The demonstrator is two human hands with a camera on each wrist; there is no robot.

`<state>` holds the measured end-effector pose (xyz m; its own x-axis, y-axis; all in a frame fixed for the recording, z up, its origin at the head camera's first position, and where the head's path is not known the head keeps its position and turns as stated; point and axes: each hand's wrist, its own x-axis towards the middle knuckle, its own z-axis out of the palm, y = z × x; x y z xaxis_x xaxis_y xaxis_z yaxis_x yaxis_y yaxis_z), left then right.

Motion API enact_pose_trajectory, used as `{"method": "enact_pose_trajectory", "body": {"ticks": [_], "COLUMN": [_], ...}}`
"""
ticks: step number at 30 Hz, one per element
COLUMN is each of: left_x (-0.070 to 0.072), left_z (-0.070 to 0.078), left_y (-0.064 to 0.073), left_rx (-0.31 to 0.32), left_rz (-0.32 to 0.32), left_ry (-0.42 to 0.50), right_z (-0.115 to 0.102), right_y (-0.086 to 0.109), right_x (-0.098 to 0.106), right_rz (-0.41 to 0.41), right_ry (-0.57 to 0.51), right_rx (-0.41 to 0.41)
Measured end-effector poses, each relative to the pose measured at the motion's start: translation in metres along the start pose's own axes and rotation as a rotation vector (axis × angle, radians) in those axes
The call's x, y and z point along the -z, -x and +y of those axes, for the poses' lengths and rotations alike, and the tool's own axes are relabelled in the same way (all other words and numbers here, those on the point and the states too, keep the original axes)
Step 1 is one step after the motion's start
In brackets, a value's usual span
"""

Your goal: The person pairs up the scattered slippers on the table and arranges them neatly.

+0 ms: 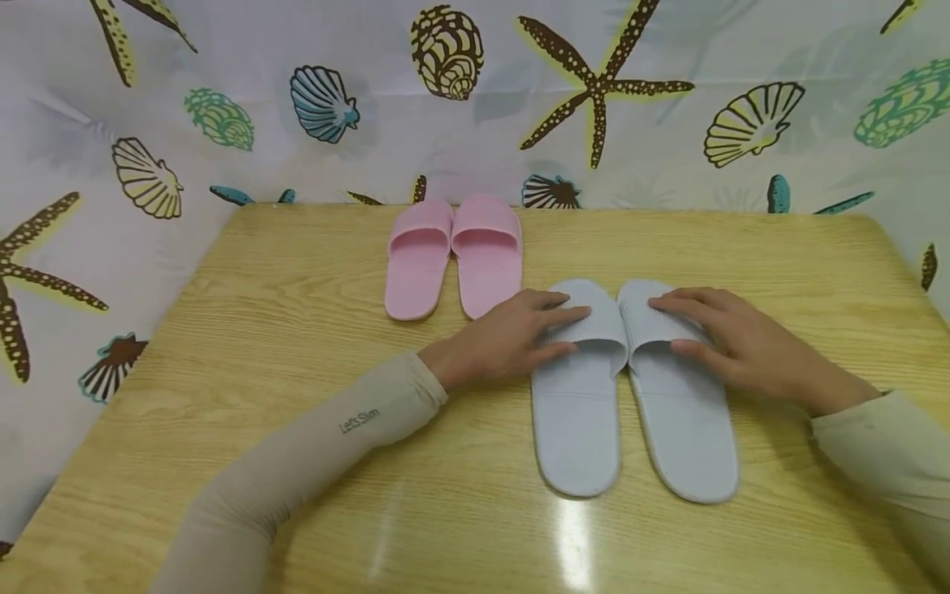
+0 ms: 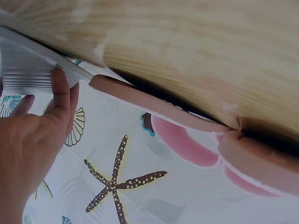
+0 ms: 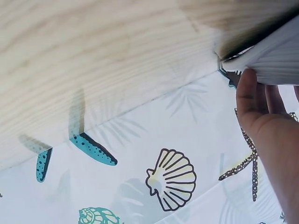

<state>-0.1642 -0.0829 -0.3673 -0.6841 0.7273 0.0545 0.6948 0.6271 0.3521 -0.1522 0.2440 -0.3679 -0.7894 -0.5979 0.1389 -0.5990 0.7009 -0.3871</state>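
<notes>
A pair of light grey slippers lies side by side on the wooden table, toes pointing away and touching at the straps. On the strap of the left grey slipper (image 1: pixel 577 429) rest the extended fingers of my left hand (image 1: pixel 512 334), its thumb at the strap's near edge. My right hand (image 1: pixel 753 346) lies likewise over the outer side of the right grey slipper (image 1: pixel 690 429). In the left wrist view, the left fingertips overlap the ribbed strap (image 2: pixel 28 70). The right wrist view shows the thumb and fingers against the other ribbed strap (image 3: pixel 278 58).
A smaller pair of pink slippers (image 1: pixel 416 285) stands behind and left of the grey pair, near the table's back edge. Shell-and-starfish patterned cloth (image 1: pixel 475 132) hangs behind and beside the wooden table (image 1: pixel 282 330).
</notes>
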Motion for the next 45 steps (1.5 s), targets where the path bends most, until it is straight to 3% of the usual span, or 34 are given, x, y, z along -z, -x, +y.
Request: {"method": "enact_pose_trajectory", "body": {"ticks": [7, 11, 16, 23, 34, 45], "left_x": [0.004, 0.005, 0.007, 0.012, 0.022, 0.028], "left_z": [-0.001, -0.002, -0.005, -0.016, -0.033, -0.044], "left_y": [0.013, 0.019, 0.023, 0.014, -0.004, -0.011], "left_rx": [-0.04, -0.053, -0.019, 0.037, 0.0, 0.005], "left_rz": [0.053, 0.051, 0.057, 0.049, 0.032, 0.043], "left_ry": [-0.052, -0.061, -0.018, 0.077, 0.088, 0.129], "right_z": [-0.014, -0.021, -0.023, -0.024, -0.018, -0.014], "right_y": [0.001, 0.001, -0.002, -0.011, -0.028, -0.041], "right_x": [-0.006, -0.008, -0.01, -0.011, -0.009, -0.009], "right_rz": [0.061, 0.063, 0.098, 0.148, 0.12, 0.127], "right_ry": [0.012, 0.031, 0.059, 0.063, 0.041, 0.032], "right_rx": [0.041, 0.056, 0.077, 0.083, 0.042, 0.05]}}
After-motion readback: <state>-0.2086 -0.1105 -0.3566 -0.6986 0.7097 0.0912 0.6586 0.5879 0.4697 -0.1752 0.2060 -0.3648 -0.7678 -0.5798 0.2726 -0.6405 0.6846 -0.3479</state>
